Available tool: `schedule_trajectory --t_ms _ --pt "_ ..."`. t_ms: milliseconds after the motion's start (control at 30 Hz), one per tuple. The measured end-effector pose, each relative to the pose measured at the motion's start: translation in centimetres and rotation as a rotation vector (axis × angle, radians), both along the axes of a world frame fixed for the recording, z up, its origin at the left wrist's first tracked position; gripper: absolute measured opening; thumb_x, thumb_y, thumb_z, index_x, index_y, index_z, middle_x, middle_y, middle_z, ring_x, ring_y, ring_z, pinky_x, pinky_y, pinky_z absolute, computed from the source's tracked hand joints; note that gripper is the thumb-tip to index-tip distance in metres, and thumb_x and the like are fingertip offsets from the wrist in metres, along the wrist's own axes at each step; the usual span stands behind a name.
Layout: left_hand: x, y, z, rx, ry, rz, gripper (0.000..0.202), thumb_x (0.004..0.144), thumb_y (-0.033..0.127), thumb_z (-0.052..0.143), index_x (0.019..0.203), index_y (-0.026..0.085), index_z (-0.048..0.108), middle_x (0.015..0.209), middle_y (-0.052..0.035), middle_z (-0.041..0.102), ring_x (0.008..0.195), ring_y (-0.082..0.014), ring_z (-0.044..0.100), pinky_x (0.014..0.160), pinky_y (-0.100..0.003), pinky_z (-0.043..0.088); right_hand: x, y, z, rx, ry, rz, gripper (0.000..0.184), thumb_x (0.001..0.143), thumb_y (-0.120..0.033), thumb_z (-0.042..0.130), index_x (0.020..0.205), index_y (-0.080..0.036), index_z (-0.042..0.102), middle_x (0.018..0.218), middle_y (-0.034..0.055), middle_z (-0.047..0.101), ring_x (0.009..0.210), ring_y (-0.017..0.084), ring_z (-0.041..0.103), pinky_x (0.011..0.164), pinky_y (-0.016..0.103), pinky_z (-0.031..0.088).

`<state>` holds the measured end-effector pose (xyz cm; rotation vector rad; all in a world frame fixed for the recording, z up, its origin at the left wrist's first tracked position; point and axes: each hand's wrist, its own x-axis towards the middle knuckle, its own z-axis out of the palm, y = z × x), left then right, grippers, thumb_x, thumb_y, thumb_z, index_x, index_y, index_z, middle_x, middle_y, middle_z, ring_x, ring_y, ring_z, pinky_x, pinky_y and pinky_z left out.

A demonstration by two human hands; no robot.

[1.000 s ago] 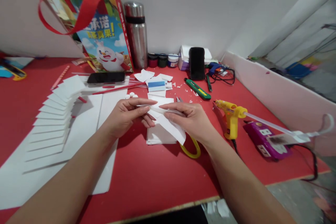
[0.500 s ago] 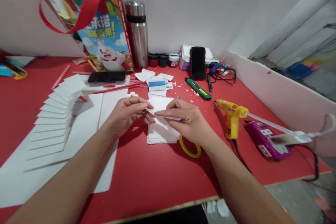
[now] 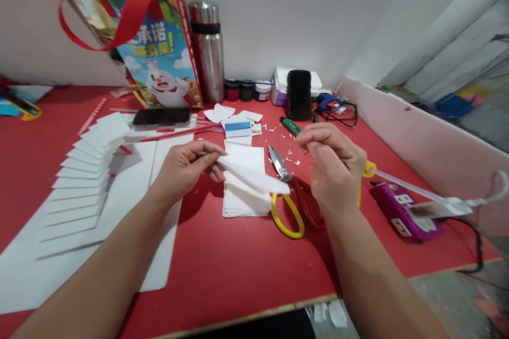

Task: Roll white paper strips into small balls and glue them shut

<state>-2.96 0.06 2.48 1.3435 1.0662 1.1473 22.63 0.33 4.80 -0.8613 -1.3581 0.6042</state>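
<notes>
My left hand (image 3: 186,169) pinches one end of a folded white paper strip (image 3: 254,176) between thumb and fingers. The strip slants to the right above a stack of white paper sheets (image 3: 242,208). Off to the right, my right hand (image 3: 334,164) is raised with its fingers curled together; whether anything is in them is hidden. Between the stack and this hand lie scissors (image 3: 280,163) with one yellow and one red handle. Behind my right hand, most of the yellow glue gun (image 3: 369,169) is covered, as is part of the green utility knife (image 3: 290,126).
A curved fan of white card steps (image 3: 79,185) stands on white board at the left. Towards the wall are a phone (image 3: 161,116), a gift bag (image 3: 167,79), a steel flask (image 3: 209,53) and paint jars (image 3: 246,90). A purple box (image 3: 401,212) sits at the right.
My right hand has let go of the paper and moved right and up, uncovering the scissors. The strip now extends free from my left hand, which has barely shifted.
</notes>
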Motion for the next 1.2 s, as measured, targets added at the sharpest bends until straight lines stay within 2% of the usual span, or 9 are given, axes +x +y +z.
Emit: schedule_trajectory --t_ms 133,233,333,467,600,700,800,967,1200 --pt "0.8 -1.0 0.7 -0.089 -0.033 -0.267 0.015 0.091 0.027 0.068 0.095 0.012 0.071 0.061 -0.0037 0.072 0.048 -0.0162 0.068 0.047 -0.023 0.054 -1.4 -0.4 0.0 -0.516 0.096 0.467 0.019 0.094 -0.035 0.062 0.096 -0.019 0.072 0.094 0.0071 0.074 0.083 0.019 0.071 0.082 0.036 0.057" --pt "1.4 -1.4 1.0 -0.109 -0.037 -0.308 0.015 0.091 0.028 0.068 0.095 0.013 0.069 0.064 -0.0020 0.071 0.045 -0.0134 0.065 0.045 -0.021 0.051 -3.1 -1.2 -0.1 -0.868 0.167 0.775 0.033 0.089 -0.048 0.069 0.106 -0.019 0.066 0.092 0.0078 0.075 0.083 0.020 0.073 0.080 0.035 0.059" --pt "1.7 -1.5 0.8 -0.084 0.033 -0.288 0.015 0.092 0.029 0.068 0.091 0.014 0.068 0.063 -0.0001 0.068 0.044 -0.0098 0.061 0.044 -0.019 0.047 -4.2 -1.7 -0.4 -1.007 0.135 0.929 0.040 0.086 -0.052 0.072 0.100 -0.016 0.064 0.087 0.0081 0.074 0.074 0.019 0.072 0.071 0.035 0.060" --pt "1.7 -1.5 0.4 -0.017 0.193 -0.277 0.015 0.094 0.029 0.064 0.098 0.015 0.067 0.063 0.0019 0.064 0.046 -0.0067 0.053 0.046 -0.018 0.042 -4.0 -1.6 -1.0 -0.998 0.020 0.852 0.032 0.088 -0.045 0.071 0.084 -0.014 0.065 0.072 0.0013 0.065 0.051 0.007 0.051 0.050 0.022 0.042" --pt "1.5 -1.4 0.3 0.017 0.232 -0.241 0.023 0.095 0.031 0.060 0.115 0.018 0.062 0.084 -0.0014 0.069 0.060 -0.0100 0.059 0.057 -0.022 0.046 -3.5 -1.1 -1.4 -0.978 -0.001 0.745 0.031 0.084 -0.042 0.072 0.075 -0.015 0.061 0.059 -0.0053 0.052 0.046 0.004 0.036 0.045 0.021 0.027" --pt "1.4 -1.2 0.4 0.145 0.399 -0.221 0.020 0.095 0.031 0.059 0.109 0.018 0.065 0.092 -0.0041 0.070 0.079 -0.0159 0.064 0.070 -0.026 0.048 -3.4 -1.0 -1.4 -0.998 -0.045 0.702 0.029 0.085 -0.042 0.069 0.075 -0.016 0.060 0.058 -0.0063 0.049 0.045 0.004 0.035 0.045 0.021 0.026" --pt "1.3 -1.0 0.3 0.282 0.602 -0.314 0.021 0.099 0.032 0.051 0.097 0.017 0.066 0.091 -0.0052 0.069 0.084 -0.0181 0.062 0.077 -0.030 0.045 -3.4 -1.0 -1.4 -0.978 -0.165 0.690 0.028 0.089 -0.038 0.062 0.072 -0.017 0.056 0.059 -0.0059 0.049 0.045 0.004 0.036 0.045 0.021 0.028" --pt "1.2 -1.1 0.0 0.397 0.812 -0.413 0.024 0.102 0.030 0.042 0.092 0.018 0.061 0.086 -0.0052 0.066 0.078 -0.0180 0.058 0.070 -0.029 0.040 -3.2 -1.0 -1.8 -0.907 -0.355 0.654 0.029 0.091 -0.036 0.059 0.070 -0.018 0.055 0.057 -0.0050 0.048 0.047 0.006 0.037 0.045 0.021 0.028" --pt "1.2 -1.2 0.2 0.502 0.863 -0.438 0.017 0.097 0.017 0.043 0.085 0.019 0.055 0.080 -0.0029 0.061 0.072 -0.0169 0.054 0.065 -0.028 0.038 -3.0 -0.9 -1.2 -1.050 -0.179 0.767 0.025 0.091 -0.036 0.062 0.080 -0.014 0.064 0.056 -0.0078 0.045 0.042 0.003 0.031 0.041 0.019 0.023"
